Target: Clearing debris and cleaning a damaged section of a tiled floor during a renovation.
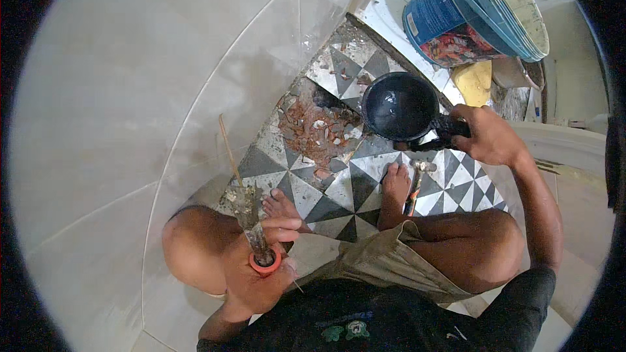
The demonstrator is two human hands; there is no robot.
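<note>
My right hand (490, 135) grips the handle of a round black dipper (399, 105), held over the patterned floor. A shiny surface shows inside the dipper; whether it holds water I cannot tell. Below it and to the left lies a broken patch of floor (319, 130) with reddish rubble and tile chips. By my left knee, my left hand (257, 290) is closed round a tool with a dirty flat metal blade (246, 205) and a red collar, possibly a scraper. Its handle is mostly hidden. A hammer (416, 186) lies beside my right foot.
A blue bucket (450, 19) leans at the upper right, with a yellow object (472, 83) below it. Pale wall tiles (130, 91) rise close on my left. A thin stick (228, 143) leans there. Black, grey and white floor tiles (345, 195) surround my bare feet.
</note>
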